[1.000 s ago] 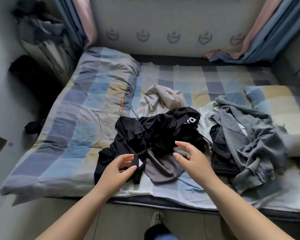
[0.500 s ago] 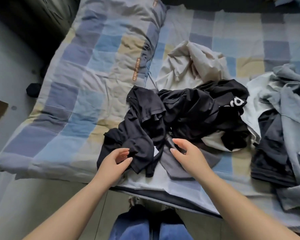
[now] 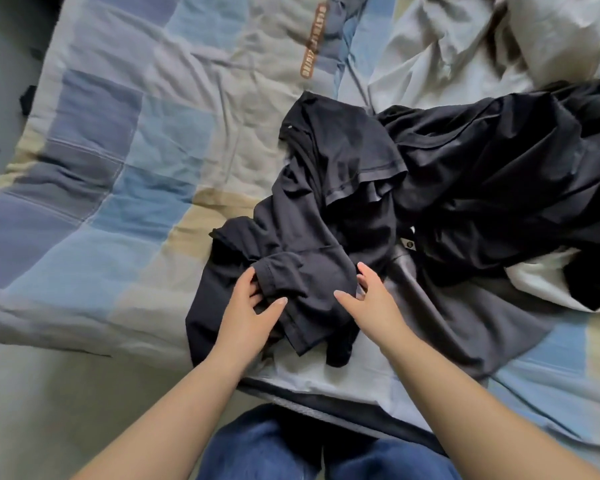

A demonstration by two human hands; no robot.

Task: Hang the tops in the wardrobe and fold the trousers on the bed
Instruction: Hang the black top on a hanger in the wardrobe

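Note:
A crumpled black top [image 3: 326, 202] lies near the front edge of the bed. My left hand [image 3: 252, 308] grips a fold of its sleeve hem, with the thumb on top of the cloth and the fingers tucked at the fold. My right hand [image 3: 369, 301] is spread with straight fingers and touches the same top just to the right. A second black garment [image 3: 499, 161] is bunched against it on the right. Under both lies a dark grey garment [image 3: 465, 317], spread flat.
A pale beige garment [image 3: 465, 43] is heaped at the top right. The checked blue and yellow quilt [image 3: 118, 168] covers the bed's left half. The bed's front edge [image 3: 326, 407] runs just above my jeans [image 3: 267, 452], with grey floor [image 3: 49, 393] at the lower left.
I have leaned closer over the bed. Both hands moved down onto the black top; the left now holds a fold of it and the right touches it.

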